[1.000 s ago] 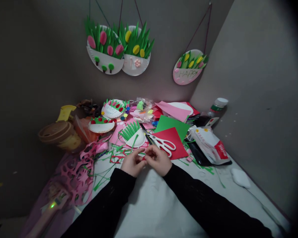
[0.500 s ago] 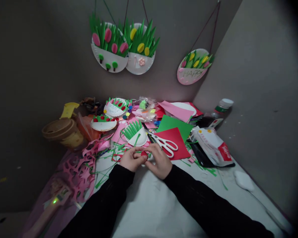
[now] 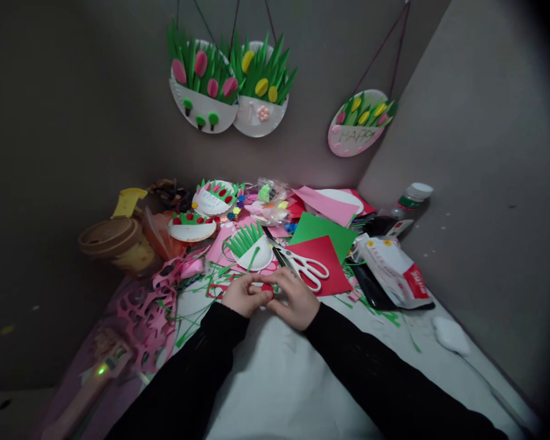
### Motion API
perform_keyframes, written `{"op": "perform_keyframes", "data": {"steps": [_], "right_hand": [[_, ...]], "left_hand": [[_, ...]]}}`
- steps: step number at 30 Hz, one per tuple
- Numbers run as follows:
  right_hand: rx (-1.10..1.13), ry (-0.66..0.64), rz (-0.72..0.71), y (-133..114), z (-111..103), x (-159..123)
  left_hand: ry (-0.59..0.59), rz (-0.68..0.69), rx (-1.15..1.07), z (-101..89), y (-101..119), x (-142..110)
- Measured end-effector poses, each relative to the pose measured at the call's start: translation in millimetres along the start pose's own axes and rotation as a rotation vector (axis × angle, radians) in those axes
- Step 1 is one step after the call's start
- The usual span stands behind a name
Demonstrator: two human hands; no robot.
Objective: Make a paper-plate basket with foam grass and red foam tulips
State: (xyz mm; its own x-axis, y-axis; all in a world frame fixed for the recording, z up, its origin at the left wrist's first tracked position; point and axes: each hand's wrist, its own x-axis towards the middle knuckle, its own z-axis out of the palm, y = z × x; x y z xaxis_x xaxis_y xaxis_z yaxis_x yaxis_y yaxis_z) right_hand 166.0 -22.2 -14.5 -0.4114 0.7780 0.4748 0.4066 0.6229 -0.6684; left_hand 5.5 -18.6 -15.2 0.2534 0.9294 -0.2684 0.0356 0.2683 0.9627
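Between my two hands is a small red paper piece [image 3: 267, 288], pinched by the fingertips and partly covered by them. My left hand [image 3: 244, 296] closes on it from the left, thumb on top. From the other side my right hand [image 3: 296, 299] curls its fingers against the same piece. Just beyond the hands lies a half paper plate [image 3: 259, 256] with green paper grass [image 3: 246, 240] and one loose-looking green strip across it. White-handled scissors [image 3: 309, 267] rest on a red sheet [image 3: 332, 269] beside my right hand.
A green sheet [image 3: 327, 234] lies behind the red one. Pink paper offcuts [image 3: 153, 318] and a glue gun [image 3: 89, 385] are at left, near a brown-lidded cup [image 3: 114, 241]. At right are a white packet [image 3: 396, 269] and a bottle [image 3: 412, 198]. Decorated plates [image 3: 261, 113] hang on the wall.
The red piece has turned slightly between my fingertips and shows a rounder face. Both hands stay in nearly the same place.
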Motion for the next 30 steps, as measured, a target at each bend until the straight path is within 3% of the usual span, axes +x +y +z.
{"op": "perform_keyframes", "data": {"steps": [4,8,13,19,25,30], "right_hand": [[0.150,0.035,0.164,-1.4,-6.1,3.9],[0.153,0.071,0.263,0.7,-4.9,5.3],[0.119,0.060,0.241,2.1,1.0,4.7],[0.165,0.073,0.276,0.1,1.3,4.0],[0.197,0.095,0.153,-3.1,-4.3,3.4],[0.174,0.081,0.173,1.2,-3.2,4.0]], "left_hand": [[0.045,0.094,0.116,-0.5,-1.7,-0.1],[0.042,0.193,0.350,0.9,-3.0,-2.0],[0.079,0.264,0.490,4.1,0.1,-6.5],[0.088,0.264,0.444,4.5,0.3,-5.0],[0.136,0.265,0.381,3.3,-1.0,-3.3],[0.175,0.261,0.453,6.0,-2.4,-4.6]]}}
